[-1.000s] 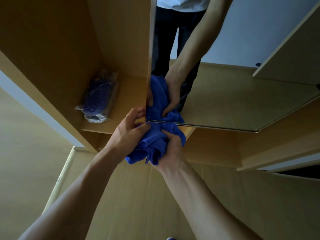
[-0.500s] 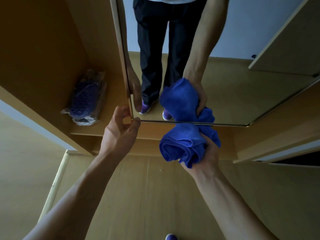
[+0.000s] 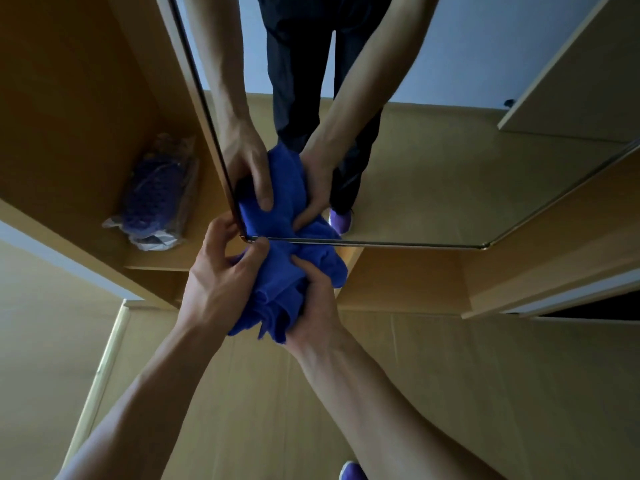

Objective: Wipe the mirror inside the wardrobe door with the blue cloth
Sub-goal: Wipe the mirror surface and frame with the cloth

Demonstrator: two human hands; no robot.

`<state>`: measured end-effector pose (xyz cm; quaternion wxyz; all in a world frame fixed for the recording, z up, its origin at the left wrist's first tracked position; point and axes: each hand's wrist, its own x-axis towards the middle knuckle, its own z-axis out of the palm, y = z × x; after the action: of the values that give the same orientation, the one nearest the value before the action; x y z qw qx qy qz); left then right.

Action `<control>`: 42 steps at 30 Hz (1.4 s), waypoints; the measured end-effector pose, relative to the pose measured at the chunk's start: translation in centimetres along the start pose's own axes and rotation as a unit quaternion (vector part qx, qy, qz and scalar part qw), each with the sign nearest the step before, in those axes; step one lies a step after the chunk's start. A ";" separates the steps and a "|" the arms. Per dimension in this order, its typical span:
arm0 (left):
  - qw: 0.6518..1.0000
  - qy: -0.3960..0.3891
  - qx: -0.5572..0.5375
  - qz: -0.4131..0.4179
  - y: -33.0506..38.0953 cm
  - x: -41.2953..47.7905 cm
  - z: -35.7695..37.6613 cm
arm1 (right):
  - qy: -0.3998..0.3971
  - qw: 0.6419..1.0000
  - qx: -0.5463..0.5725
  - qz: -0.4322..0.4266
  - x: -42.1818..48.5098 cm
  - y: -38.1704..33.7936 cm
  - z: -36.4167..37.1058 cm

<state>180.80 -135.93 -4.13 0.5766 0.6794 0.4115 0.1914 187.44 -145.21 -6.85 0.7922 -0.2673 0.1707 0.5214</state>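
The blue cloth is bunched up right below the mirror's lower left corner. My left hand grips its left side, with the fingers curled near the door's edge. My right hand clutches it from the right and underneath. The mirror is fixed on the inside of the wooden wardrobe door and has a thin metal rim. It reflects both hands, the cloth, dark trousers and purple shoes.
Inside the wardrobe at left, a plastic-wrapped purple bundle lies on the bottom shelf. A second door panel stands at the upper right. The floor below is pale wood; a purple shoe tip shows at the bottom edge.
Half a second ago my left hand held the door edge while the right held the cloth alone further right. Now both hands grip the cloth at the mirror's corner.
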 end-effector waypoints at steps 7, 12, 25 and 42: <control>0.999 0.008 0.035 0.010 -0.2 -0.3 1.3 | 0.028 0.999 0.001 -0.042 -1.1 -3.8 -2.6; 0.997 0.070 0.017 0.017 0.3 -0.5 3.8 | 0.058 0.996 0.025 -0.069 -3.0 -7.9 -4.9; 0.988 0.065 -0.129 -0.058 1.2 0.6 6.0 | 0.098 0.981 0.097 -0.140 -6.6 -15.0 -8.2; 0.955 0.104 -0.245 -0.128 3.9 0.3 8.7 | 0.121 0.983 0.000 -0.134 -7.2 -17.5 -9.2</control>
<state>188.66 -141.08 -2.81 0.6987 0.4353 0.4936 0.2805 200.65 -161.56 -5.97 0.8285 -0.3490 0.2280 0.3739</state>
